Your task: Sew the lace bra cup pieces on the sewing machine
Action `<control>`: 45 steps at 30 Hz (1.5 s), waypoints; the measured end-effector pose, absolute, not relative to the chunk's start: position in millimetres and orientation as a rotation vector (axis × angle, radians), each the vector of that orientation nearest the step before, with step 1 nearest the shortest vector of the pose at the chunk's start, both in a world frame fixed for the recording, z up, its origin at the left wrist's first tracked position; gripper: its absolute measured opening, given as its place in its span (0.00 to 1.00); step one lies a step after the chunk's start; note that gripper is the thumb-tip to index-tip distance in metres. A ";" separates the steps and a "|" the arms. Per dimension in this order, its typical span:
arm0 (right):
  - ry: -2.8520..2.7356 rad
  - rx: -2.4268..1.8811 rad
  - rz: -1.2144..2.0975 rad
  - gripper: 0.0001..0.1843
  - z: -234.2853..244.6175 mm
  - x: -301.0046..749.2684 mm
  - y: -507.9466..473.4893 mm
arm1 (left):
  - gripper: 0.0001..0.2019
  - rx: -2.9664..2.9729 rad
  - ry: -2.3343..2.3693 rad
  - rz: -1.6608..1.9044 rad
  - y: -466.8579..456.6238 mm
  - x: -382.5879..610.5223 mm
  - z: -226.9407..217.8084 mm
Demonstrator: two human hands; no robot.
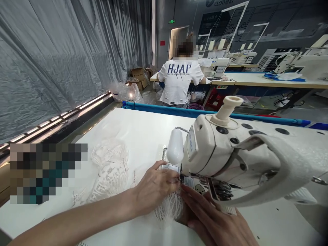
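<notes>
Two bare hands of yours are resting close together at the needle end of a white, bulky metal sewing machine (205,143), which is reaching in over the smooth white table (146,128) from its right edge. Your left hand (159,184) is curling its fingers down over a white, fringed lace piece (169,206); you are hiding the fingertips, so I cannot tell whether they are pinching it. That piece is lying beneath and between your hands, its fringe spreading toward the table's near edge. Your right hand (217,215) is keeping its fingers long and close together, tips pointing at the needle area; whether they are gripping anything, I cannot tell. A loose white lace heap (112,167) is lying nearer the table's left edge, and a bright blue cloth strip (164,109) is running along the far edge.
</notes>
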State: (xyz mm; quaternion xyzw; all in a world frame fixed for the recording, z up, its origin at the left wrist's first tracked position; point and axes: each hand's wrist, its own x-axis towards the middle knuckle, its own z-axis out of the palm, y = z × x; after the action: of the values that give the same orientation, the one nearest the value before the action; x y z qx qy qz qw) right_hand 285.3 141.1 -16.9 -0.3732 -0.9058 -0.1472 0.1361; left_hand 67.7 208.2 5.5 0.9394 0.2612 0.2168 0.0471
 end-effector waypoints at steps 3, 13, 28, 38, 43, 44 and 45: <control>-2.628 -1.082 -0.418 0.23 -17.1 285.8 140.9 | 0.14 2.899 0.807 0.591 207.6 66.8 5.3; -2.619 -1.020 -0.425 0.24 -14.8 285.4 143.1 | 0.14 3.058 0.760 0.635 205.7 66.6 4.0; -2.535 -1.077 -0.469 0.21 -14.9 282.1 143.7 | 0.12 3.155 0.837 0.549 212.5 68.1 -4.5; -2.472 -1.085 -0.538 0.21 -20.4 285.0 145.1 | 0.11 3.215 1.076 0.549 210.8 80.4 -6.6; -2.409 -1.198 -0.401 0.18 -18.1 283.2 143.2 | 0.13 3.269 1.339 0.282 177.8 85.9 -10.9; -2.393 -1.230 -0.336 0.17 -16.6 281.3 141.7 | 0.16 3.263 1.391 0.248 165.8 85.3 -10.5; -2.374 -1.249 -0.269 0.17 -15.3 278.7 139.8 | 0.18 3.243 1.414 0.228 153.6 83.8 -8.8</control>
State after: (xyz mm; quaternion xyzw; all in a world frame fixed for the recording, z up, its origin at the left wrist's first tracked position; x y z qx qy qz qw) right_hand 278.7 139.8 -15.3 -0.4517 -0.8589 -0.0973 0.2209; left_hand 83.8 153.6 -8.8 0.8962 0.3908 0.0631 -0.2004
